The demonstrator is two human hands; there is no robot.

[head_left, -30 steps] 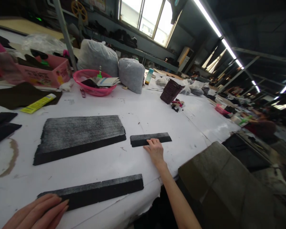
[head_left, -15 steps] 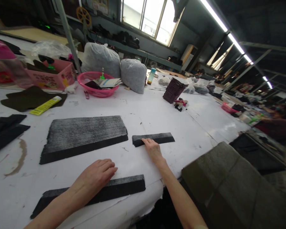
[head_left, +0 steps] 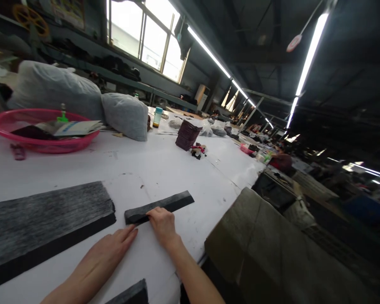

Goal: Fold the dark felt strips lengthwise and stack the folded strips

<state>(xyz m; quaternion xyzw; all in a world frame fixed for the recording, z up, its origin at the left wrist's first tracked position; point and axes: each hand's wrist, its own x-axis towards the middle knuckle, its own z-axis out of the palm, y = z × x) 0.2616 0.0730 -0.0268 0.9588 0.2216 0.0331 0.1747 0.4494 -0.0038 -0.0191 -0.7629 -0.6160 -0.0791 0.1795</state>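
Note:
A short black fabric strip (head_left: 177, 202) with a greyish upper band lies slanted on the white tabletop (head_left: 190, 177). My right hand (head_left: 163, 224) pinches its near edge toward the left half, and the edge looks slightly lifted there. Stretched out flat, my left hand (head_left: 115, 245) rests on the table with its fingertips at the strip's left end; whether they press on the fabric I cannot tell. To the left lies a wide stack of grey-topped black fabric pieces (head_left: 57, 215). Part of another black strip (head_left: 131, 294) shows at the bottom edge.
A pink basin (head_left: 50, 145) with papers and white bags (head_left: 125, 114) stand at the back left. Farther back are a bottle (head_left: 157, 117) and a dark purple stack (head_left: 187, 135). Dark olive material (head_left: 250, 236) hangs beyond the table's right edge. A person (head_left: 281, 160) sits far right.
The view has swung to the right. My left hand has moved from above the near strip to the short strip's left end. My right hand keeps its pinch on the short strip.

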